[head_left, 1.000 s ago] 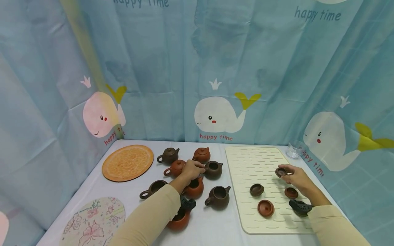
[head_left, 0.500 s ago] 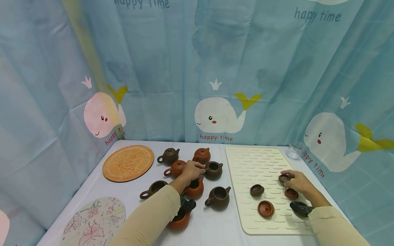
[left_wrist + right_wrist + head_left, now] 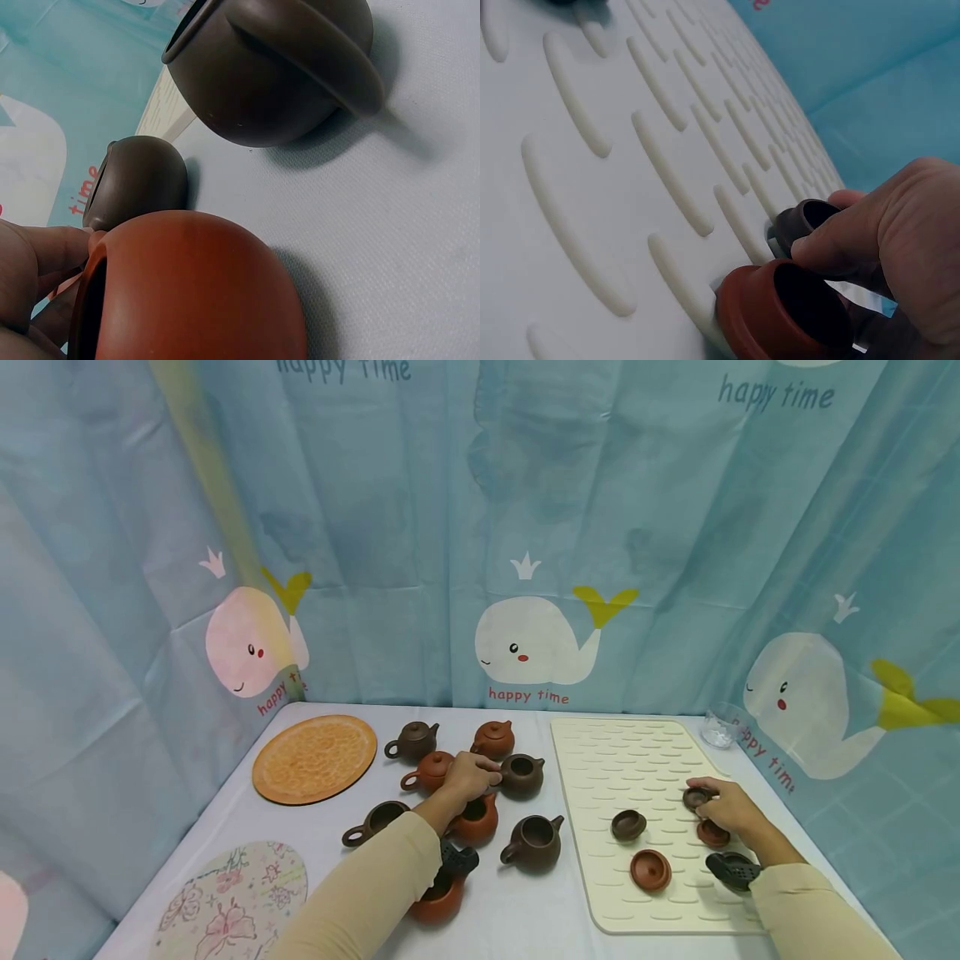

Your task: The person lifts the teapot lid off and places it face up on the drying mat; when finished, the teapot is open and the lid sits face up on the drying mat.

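My left hand (image 3: 468, 777) is at the handle side of a dark brown lidless teapot (image 3: 522, 777), its fingers pinching there; the handle itself is hidden. In the left wrist view, an orange-red lidless teapot (image 3: 202, 292) stands before these fingers, and another dark teapot (image 3: 270, 75) is close by. My right hand (image 3: 729, 807) pinches a small dark brown teapot lid (image 3: 697, 797), inner side up, low over or on the cream mat (image 3: 615, 752). Right beside it lies a reddish lid (image 3: 769, 307), also upturned, close to the thumb in the right wrist view.
On the mat lie another dark lid (image 3: 628, 825) and a reddish lid (image 3: 650, 870). Several more teapots, including a lidded dark one (image 3: 415, 742), crowd the white table's middle. An orange round mat (image 3: 315, 760), a patterned round mat (image 3: 232, 902) and a clear cup (image 3: 717, 731) stand around.
My right hand has brought the dark lid nearer and slightly right, down beside the reddish lid. The left hand has stayed at the dark teapot.
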Motion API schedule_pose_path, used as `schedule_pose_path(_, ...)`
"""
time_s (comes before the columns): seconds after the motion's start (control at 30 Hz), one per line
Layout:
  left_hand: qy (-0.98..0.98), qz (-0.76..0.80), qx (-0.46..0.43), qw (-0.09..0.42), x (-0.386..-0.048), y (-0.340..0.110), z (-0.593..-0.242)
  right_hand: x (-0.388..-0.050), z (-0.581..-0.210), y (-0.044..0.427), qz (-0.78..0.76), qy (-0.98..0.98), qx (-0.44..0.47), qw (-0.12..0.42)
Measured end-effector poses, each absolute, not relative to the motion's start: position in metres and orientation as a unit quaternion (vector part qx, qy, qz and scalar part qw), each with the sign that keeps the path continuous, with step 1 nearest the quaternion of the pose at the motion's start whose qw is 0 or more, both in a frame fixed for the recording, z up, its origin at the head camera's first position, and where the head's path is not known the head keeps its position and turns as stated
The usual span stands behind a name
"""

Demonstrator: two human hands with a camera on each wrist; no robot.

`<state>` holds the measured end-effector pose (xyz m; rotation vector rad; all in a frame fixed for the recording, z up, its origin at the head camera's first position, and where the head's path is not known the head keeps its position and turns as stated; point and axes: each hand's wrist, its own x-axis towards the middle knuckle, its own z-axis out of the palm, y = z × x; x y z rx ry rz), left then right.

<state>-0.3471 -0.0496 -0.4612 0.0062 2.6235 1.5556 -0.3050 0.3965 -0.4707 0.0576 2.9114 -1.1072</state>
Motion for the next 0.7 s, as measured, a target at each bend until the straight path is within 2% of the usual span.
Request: schedule_pose_path(0.7,0.858,0.511,-0.002,0.046,-0.3476,-0.0489,-0.4621,-0.3041,-0.4685,0.3961,-0.354,0.934,0.036,0.018)
